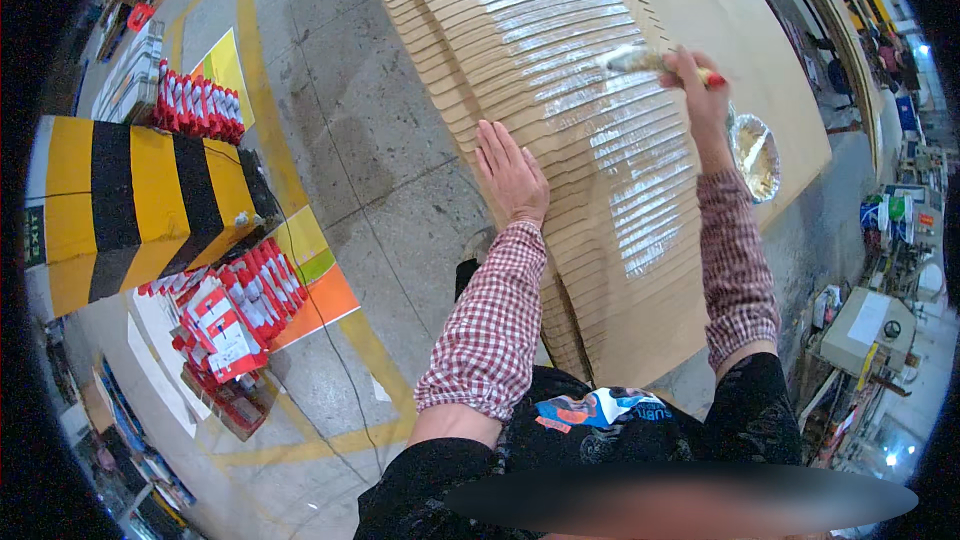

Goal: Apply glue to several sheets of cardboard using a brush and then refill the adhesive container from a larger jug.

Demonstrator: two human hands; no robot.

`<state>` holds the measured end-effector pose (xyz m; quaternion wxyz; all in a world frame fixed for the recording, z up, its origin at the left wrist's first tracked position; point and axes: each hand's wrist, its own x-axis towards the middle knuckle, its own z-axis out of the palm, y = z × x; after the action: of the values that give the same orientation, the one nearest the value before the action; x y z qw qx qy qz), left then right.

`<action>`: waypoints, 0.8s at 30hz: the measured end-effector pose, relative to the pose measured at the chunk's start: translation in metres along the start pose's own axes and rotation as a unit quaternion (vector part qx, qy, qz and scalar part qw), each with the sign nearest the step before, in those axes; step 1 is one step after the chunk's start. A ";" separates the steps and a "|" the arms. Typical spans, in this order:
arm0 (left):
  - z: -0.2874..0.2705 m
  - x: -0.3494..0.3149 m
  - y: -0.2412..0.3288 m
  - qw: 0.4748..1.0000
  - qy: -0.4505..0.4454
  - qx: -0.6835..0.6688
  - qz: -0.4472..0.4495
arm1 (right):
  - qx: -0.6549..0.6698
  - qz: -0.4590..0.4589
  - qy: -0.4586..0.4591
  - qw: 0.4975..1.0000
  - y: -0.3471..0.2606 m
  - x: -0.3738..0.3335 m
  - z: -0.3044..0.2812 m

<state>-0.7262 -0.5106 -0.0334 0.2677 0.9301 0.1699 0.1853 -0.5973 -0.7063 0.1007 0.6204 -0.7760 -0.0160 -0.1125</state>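
Note:
Long rows of overlapping brown cardboard sheets lie fanned out before me, each with a narrow strip exposed. A wet, whitish glue coat shines in a band across many of these strips. Flat on the left part of the sheets rests my left hand, fingers stretched out and holding nothing. My right hand is closed round the handle of a paintbrush, whose red end sticks out to the right. The pale bristles point left, at the glued band. Close to my right wrist stands a round tub with whitish paste inside.
Under the sheets is a brown board-covered table. To the left, a yellow-and-black striped pillar rises between bundles of red-and-white packs. A dark cable crosses the grey floor. Machinery stands at the far right.

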 end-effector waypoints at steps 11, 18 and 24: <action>-0.003 0.001 -0.007 1.000 -0.001 -0.013 -0.011 | -0.174 0.035 -0.098 0.979 -0.034 -0.026 0.029; 0.000 -0.001 -0.005 1.000 -0.018 -0.016 -0.016 | -0.153 -0.031 -0.154 0.976 -0.017 -0.062 0.041; -0.002 0.000 -0.008 0.999 -0.011 -0.037 -0.017 | -0.110 -0.029 -0.133 0.984 -0.037 -0.075 0.050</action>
<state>-0.7288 -0.5037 -0.0363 0.3066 0.9188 0.1753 0.1763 -0.6684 -0.6413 0.1113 0.5199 -0.8469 -0.1086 -0.0269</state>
